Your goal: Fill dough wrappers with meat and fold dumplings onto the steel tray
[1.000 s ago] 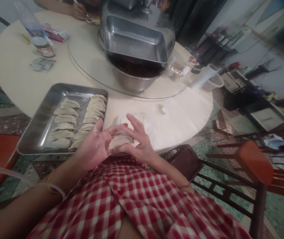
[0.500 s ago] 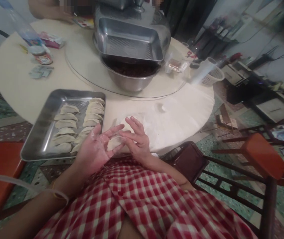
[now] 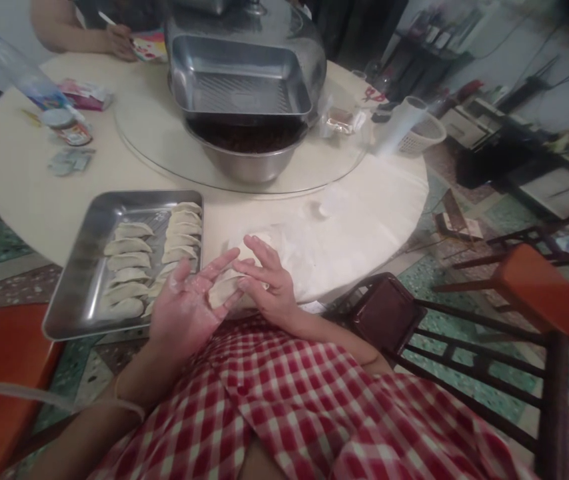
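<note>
A pale, folded dumpling (image 3: 223, 288) rests across the fingers of my left hand (image 3: 184, 303), which is turned palm up and dusted with flour. Thumb and forefinger of my right hand (image 3: 270, 288) pinch the dumpling's right-hand edge, while its other fingers stay spread. Part of that edge is hidden by the right fingers. Left of my hands, a metal tray (image 3: 75, 273) holds two columns of finished dumplings (image 3: 128, 261). Behind my fingers lies something pale and flat (image 3: 239, 248) with clear plastic beside it, partly covered by my hands.
A metal bowl (image 3: 249, 165) of dark filling stands on the glass turntable (image 3: 139, 143), with an empty metal pan (image 3: 237, 93) above it. Jar (image 3: 67, 127), bottle (image 3: 14, 70) and white basket (image 3: 420, 133) stand around. Across the table, a person's hand (image 3: 122, 43) holds a colourful packet.
The view has shifted slightly, and the other person's hand with the packet shows more fully. My right fingers still pinch the dumpling in my left hand, with little movement.
</note>
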Demonstrator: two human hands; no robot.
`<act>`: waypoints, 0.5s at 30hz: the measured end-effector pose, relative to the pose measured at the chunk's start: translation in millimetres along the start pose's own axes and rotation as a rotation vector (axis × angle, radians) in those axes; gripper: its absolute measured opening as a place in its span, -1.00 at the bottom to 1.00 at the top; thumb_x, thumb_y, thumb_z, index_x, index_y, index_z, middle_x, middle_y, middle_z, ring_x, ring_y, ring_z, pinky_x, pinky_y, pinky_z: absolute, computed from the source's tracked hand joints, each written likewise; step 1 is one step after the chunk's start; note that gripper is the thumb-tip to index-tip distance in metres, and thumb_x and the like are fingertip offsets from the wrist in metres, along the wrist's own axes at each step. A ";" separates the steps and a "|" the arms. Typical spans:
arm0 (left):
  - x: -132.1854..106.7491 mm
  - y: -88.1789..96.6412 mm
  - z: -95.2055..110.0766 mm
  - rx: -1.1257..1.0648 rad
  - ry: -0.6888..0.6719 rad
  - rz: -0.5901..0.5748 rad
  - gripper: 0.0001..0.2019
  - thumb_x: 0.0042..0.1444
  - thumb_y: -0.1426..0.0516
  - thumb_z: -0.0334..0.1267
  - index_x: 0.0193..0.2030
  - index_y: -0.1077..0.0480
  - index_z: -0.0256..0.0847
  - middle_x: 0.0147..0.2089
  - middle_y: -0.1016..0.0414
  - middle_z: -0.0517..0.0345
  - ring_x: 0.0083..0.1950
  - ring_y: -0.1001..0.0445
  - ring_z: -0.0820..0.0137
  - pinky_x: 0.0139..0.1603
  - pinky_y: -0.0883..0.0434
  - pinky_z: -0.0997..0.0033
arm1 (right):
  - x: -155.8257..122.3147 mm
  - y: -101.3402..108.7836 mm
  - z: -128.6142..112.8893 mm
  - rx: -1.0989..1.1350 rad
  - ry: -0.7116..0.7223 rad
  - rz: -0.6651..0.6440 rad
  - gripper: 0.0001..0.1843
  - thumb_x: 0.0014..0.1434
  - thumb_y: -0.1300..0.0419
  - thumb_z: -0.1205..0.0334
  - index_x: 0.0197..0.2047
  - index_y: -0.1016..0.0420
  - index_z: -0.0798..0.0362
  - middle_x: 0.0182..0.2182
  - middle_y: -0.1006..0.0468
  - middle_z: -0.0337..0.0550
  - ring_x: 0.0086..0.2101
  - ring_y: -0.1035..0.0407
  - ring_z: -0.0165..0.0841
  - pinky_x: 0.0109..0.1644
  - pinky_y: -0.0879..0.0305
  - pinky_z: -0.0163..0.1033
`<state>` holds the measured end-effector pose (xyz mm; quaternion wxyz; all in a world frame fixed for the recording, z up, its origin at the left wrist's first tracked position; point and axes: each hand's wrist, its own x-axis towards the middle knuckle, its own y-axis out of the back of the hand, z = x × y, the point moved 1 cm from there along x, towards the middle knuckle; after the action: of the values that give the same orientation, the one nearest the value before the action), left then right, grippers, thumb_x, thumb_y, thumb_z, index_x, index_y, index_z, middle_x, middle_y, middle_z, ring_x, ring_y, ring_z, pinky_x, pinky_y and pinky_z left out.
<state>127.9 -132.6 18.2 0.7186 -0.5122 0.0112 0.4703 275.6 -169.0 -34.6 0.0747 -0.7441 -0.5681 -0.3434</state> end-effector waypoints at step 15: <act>-1.9 -0.6 -14.2 0.167 -0.135 -0.017 -0.68 -0.01 -0.25 -0.23 -0.07 -0.59 -0.15 -0.01 -0.62 0.14 0.02 -0.53 0.34 -0.07 -0.52 0.56 | -2.2 0.2 2.3 -0.089 0.073 0.058 -0.49 0.29 -0.10 -0.04 0.26 -0.33 -0.09 0.36 -0.20 -0.14 0.32 -0.13 -0.29 0.41 -0.07 -0.02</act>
<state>133.8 -144.5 12.8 0.7618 -0.4178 -0.0026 0.4950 276.6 -169.6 -37.6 0.0719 -0.7497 -0.5275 -0.3931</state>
